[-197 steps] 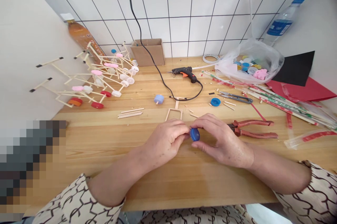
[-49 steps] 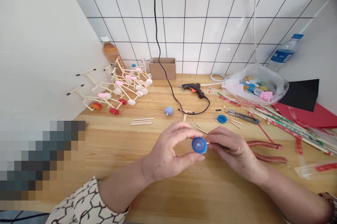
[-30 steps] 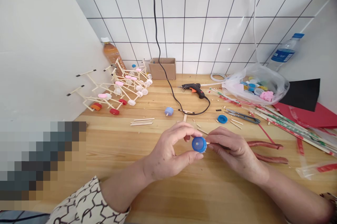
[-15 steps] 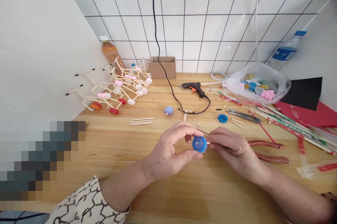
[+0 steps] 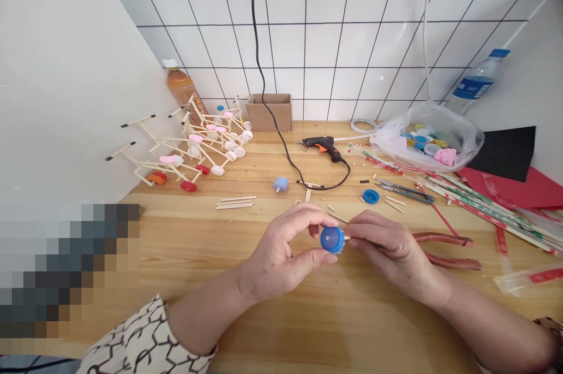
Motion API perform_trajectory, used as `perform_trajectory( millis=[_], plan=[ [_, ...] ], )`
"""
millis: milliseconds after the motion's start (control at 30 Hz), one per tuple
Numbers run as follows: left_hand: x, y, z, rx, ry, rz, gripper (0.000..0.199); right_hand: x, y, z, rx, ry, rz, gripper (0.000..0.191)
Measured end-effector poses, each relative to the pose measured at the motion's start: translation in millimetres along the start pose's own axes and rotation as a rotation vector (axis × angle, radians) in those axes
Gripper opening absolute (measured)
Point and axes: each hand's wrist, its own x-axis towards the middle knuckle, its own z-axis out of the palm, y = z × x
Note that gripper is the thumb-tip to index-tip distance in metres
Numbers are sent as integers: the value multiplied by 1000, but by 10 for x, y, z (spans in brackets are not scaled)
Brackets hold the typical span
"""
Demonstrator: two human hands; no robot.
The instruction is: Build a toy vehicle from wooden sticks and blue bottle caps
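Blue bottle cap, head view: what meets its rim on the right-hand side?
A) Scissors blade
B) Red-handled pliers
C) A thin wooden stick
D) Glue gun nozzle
C. The right hand pinches a thin wooden stick whose end meets the blue bottle cap, held by the left hand.

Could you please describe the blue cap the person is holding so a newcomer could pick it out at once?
On the wooden table, look below the glue gun to the two hands. Between the left hand and right hand sits a blue plastic bottle cap; unlike the blue cap lying by the scissors, it is held off the table.
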Motion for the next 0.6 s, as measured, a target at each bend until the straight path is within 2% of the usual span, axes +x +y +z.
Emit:
perform_trajectory(
  millis=[600],
  plan=[
    [-7, -27, 10, 15, -4, 21, 32, -13, 10, 2, 10, -9, -8, 19]
  ],
)
